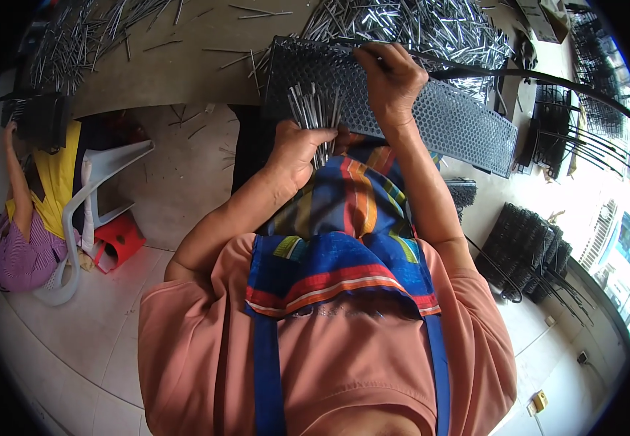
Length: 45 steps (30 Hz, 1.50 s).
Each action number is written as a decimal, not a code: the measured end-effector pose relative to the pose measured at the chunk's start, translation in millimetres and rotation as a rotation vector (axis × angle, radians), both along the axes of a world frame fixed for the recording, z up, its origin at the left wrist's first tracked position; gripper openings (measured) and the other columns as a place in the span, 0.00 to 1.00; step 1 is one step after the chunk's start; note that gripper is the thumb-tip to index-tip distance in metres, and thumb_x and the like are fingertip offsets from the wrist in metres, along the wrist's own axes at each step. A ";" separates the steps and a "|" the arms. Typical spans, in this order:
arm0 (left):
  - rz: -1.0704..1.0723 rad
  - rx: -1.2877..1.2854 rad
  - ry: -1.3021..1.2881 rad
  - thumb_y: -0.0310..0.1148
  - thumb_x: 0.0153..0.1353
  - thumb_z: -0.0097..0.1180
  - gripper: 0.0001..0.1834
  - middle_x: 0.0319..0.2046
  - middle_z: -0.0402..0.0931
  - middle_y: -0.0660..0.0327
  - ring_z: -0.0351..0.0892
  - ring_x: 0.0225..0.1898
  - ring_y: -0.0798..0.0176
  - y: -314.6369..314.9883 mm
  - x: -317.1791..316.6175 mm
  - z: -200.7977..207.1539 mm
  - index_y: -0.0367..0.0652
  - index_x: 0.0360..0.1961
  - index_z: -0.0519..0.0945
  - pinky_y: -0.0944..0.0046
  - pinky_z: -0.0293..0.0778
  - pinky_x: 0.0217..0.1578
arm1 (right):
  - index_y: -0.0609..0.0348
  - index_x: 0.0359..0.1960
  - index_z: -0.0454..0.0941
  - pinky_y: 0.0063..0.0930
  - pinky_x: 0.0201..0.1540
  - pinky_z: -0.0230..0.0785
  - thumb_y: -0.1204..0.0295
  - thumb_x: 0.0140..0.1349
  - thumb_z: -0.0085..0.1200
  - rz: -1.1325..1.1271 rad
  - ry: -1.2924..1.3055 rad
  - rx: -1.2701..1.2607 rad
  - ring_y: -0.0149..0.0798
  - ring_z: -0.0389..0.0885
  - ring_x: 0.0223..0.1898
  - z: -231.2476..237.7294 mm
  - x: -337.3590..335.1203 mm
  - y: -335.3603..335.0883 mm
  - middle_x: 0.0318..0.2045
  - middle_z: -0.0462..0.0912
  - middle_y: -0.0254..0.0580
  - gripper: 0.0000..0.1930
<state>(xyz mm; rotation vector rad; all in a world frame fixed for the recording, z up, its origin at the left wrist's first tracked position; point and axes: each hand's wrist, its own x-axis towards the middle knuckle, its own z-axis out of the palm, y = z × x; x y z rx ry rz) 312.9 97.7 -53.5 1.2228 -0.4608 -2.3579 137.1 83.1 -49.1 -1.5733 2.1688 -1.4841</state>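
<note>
Glossy, smooth metal on the bunched thin silver rods and on the loose heap of slender silver rods. Perforated metal with dull sheen on the long grey panel. Matt, smooth finish on the flat brown tabletop; material indistinct. Woven cloth, matt and creased, on the blue apron with multicoloured stripes; matt, soft-looking cloth on the salmon-pink shirt. Smooth plastic look on the pale, curved chair. Rough, wiry, dark metal on the stacked black grids.
</note>
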 end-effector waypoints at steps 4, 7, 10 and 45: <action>0.004 0.016 0.024 0.14 0.53 0.52 0.12 0.32 0.82 0.47 0.85 0.32 0.51 -1.0 -2.0 0.9 0.29 0.40 0.78 0.60 0.81 0.28 | 0.62 0.29 0.85 0.21 0.27 0.69 0.79 0.49 0.67 0.034 0.059 0.118 0.27 0.80 0.24 -3.5 -1.5 -2.0 0.24 0.83 0.39 0.06; 0.010 0.018 0.004 0.14 0.53 0.52 0.11 0.32 0.82 0.48 0.86 0.32 0.49 -2.8 -1.8 -0.3 0.29 0.39 0.78 0.60 0.80 0.28 | 0.63 0.30 0.85 0.22 0.27 0.69 0.77 0.49 0.67 0.029 0.122 0.164 0.27 0.80 0.24 -6.8 1.9 1.1 0.24 0.83 0.40 0.06; 0.000 0.041 0.016 0.13 0.52 0.55 0.12 0.33 0.82 0.48 0.85 0.32 0.54 -5.4 -1.2 -2.2 0.30 0.39 0.80 0.55 0.84 0.35 | 0.62 0.30 0.85 0.23 0.27 0.69 0.75 0.51 0.66 0.013 0.017 0.080 0.27 0.79 0.23 -8.0 4.2 4.4 0.25 0.83 0.40 0.06; -0.009 -0.100 -0.052 0.14 0.53 0.53 0.10 0.33 0.83 0.49 0.85 0.30 0.53 -1.3 -7.4 -9.8 0.29 0.37 0.80 0.61 0.82 0.28 | 0.62 0.29 0.82 0.16 0.20 0.55 0.76 0.55 0.63 -0.054 -0.916 0.132 0.20 0.66 0.17 6.8 -6.3 46.1 0.18 0.76 0.29 0.03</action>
